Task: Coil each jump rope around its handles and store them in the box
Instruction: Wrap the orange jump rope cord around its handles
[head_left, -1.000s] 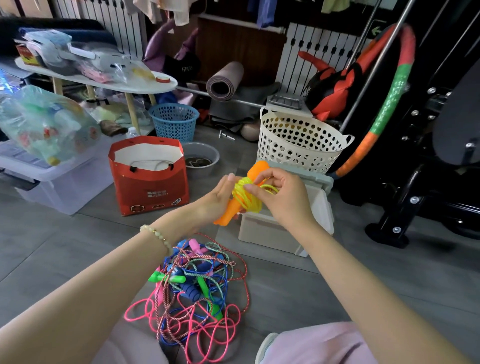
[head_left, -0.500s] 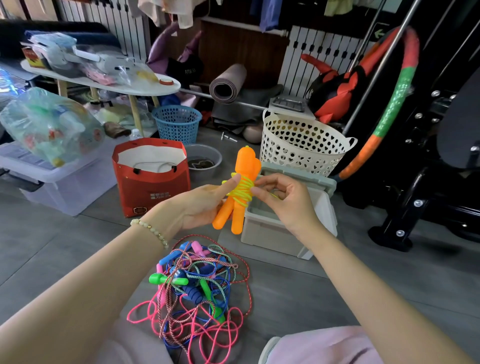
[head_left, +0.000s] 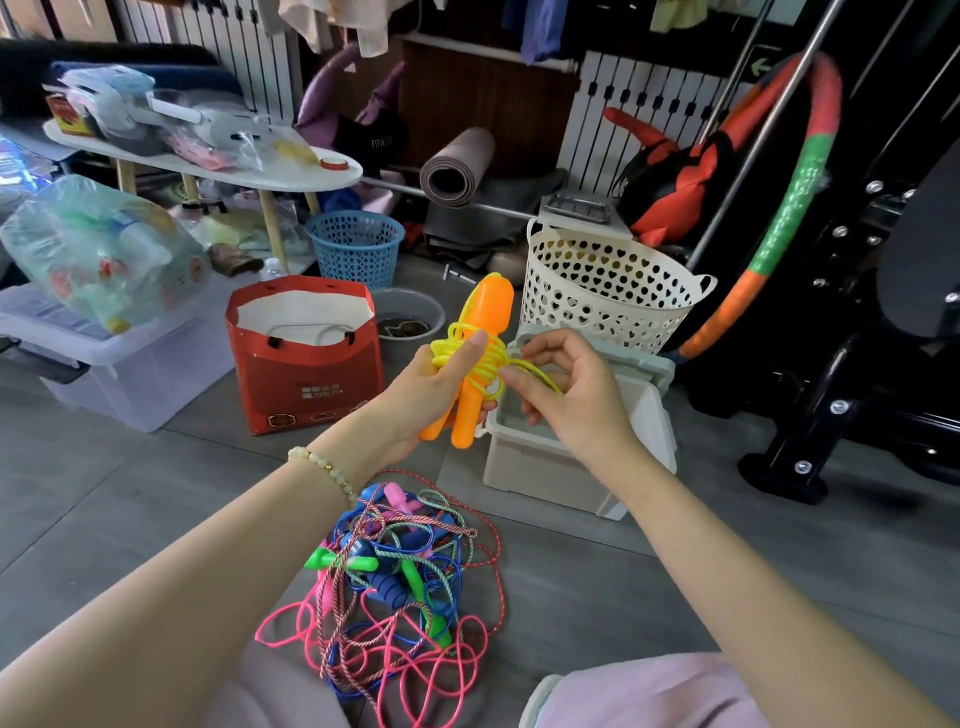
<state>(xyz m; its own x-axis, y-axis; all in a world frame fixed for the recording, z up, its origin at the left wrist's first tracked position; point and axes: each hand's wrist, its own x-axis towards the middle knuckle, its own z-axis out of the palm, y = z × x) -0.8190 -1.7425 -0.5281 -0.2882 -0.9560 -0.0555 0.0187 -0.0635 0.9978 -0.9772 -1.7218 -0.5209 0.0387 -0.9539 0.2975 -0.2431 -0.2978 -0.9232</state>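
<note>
A grey tiled floor (head_left: 130, 509) fills the lower half of the view. On it a white perforated basket (head_left: 608, 286) stands at the back, and a red paper bag (head_left: 306, 374) stands open to its left. Just in front of the basket sits the white box (head_left: 545, 467), its grey lid tipped back. Nearer the person, a tangled heap of jump ropes (head_left: 395, 577) in pink, blue, green and red-and-white lies on the floor between the two forearms. Both hands are raised above that heap, level with the box's near left corner. The left hand (head_left: 421, 395) grips a pair of orange handles (head_left: 488, 306) held upright side by side, its thumb pressed over the yellow rope (head_left: 491, 366) coiled round their middle. The right hand (head_left: 571, 395), just beside it and over the open box, pinches the loose end of that rope between thumb and fingertips. A beaded bracelet (head_left: 324, 467) circles the left wrist.
</note>
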